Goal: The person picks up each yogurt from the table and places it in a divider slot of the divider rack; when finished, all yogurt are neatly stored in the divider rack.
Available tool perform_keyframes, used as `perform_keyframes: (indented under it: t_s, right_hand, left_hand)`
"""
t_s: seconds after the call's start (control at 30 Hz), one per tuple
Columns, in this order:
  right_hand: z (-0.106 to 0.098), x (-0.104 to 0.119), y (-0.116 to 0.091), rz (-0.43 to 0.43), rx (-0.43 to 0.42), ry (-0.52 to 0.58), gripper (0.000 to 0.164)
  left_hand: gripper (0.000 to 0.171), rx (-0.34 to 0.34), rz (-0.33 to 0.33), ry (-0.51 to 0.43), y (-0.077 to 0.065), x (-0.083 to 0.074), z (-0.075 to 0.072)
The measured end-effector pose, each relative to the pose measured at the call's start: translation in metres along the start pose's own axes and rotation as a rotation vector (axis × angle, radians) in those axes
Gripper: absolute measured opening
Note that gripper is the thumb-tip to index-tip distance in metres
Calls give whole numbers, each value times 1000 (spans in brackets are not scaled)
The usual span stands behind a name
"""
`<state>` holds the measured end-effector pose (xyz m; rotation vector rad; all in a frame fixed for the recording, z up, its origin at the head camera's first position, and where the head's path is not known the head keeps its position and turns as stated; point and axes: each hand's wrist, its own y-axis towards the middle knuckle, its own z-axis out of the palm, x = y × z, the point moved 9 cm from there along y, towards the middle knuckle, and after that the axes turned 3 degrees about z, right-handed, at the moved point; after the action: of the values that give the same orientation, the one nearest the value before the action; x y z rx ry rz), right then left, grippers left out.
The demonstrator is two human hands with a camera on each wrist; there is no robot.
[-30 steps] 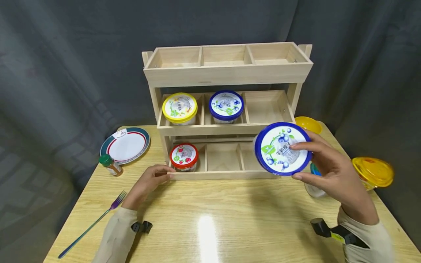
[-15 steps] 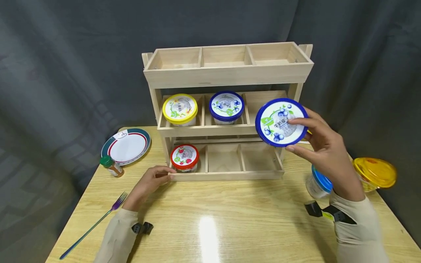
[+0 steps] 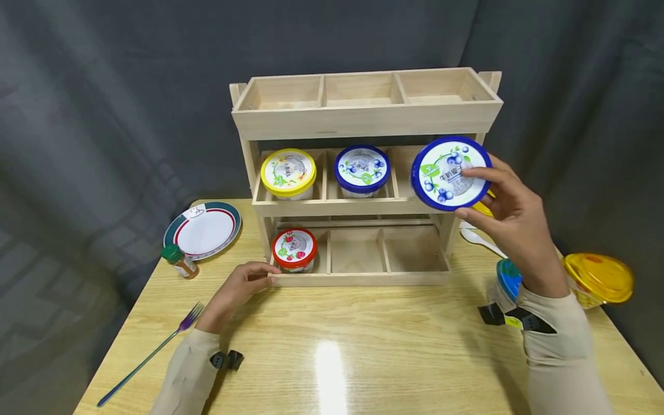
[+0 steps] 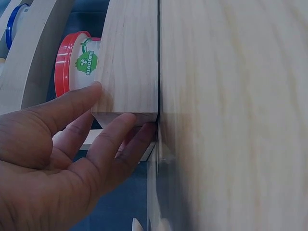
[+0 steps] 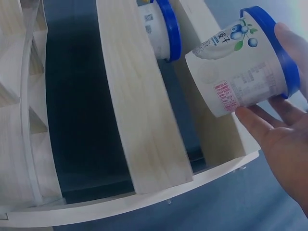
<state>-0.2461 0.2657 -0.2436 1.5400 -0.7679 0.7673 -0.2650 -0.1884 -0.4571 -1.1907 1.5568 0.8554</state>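
Note:
My right hand (image 3: pixel 510 210) grips a white tub (image 5: pixel 236 72) by its blue lid (image 3: pixel 450 173), which has blueberries printed on it. The tub is tilted, lid toward me, in front of the middle tier's right compartment. In the right wrist view, its base is over that tier's tray. My left hand (image 3: pixel 240 291) touches the front left corner of the wooden rack (image 3: pixel 358 279) at the bottom tier. In the left wrist view, its fingertips (image 4: pixel 127 120) rest against the board's end. Beside them, a red-lidded tub (image 3: pixel 294 249) sits in the bottom left compartment.
The middle tier holds a yellow-lidded tub (image 3: pixel 288 173) and another blue-lidded tub (image 3: pixel 362 170). At left are a plate (image 3: pixel 204 230), a green-capped jar (image 3: pixel 180 262) and a fork (image 3: pixel 150 354). At right are a white spoon (image 3: pixel 482 241), a blue-lidded container (image 3: pixel 505 282) and a yellow-lidded container (image 3: pixel 596 279).
My right hand has raised the blue-lidded tub from in front of the bottom tier up to the middle tier's right compartment. The left hand has stayed at the rack's corner.

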Motion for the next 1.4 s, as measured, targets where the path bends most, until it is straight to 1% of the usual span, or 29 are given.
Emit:
perform_keyframes:
  t_s: [0.13,0.4,0.57,0.77,0.83,0.97,1.07,1.13,1.2,1.3,1.4]
  right_hand:
    - [-2,-8,4,4,-2,3,56]
    - [0,-31,15,60,5,-33,59]
    - [-3,-42,19,92,-15,-76,57]
    - [-1,-49,22,107,-8,-97,52]
    - [0,-50,24,116,-1,-143,49]
    - [3,-52,27,150,46,-332,46]
    - [3,-51,26,159,83,-483,49]
    - [2,-49,24,160,93,-538,55]
    - [0,-47,21,160,87,-575,61]
    - [-1,-45,16,155,79,-554,65]
    - [-3,-41,10,147,73,-555,66]
  left_hand:
    - [25,1,-1,3,2,2,0]
    - [24,-6,-6,14,2,5,-2]
    - [23,-5,3,15,1,3,-1]
    - [23,-12,16,18,1,-1,0]
    - [23,-15,17,11,0,-2,0]
    - [22,-13,30,-4,0,-4,1]
    - [22,-7,39,1,0,-4,3]
    - [22,-11,32,9,0,-4,3]
    - [22,-13,27,23,1,-3,3]
    - [22,-24,6,33,1,-1,1]
    - [23,-18,2,36,0,0,0]
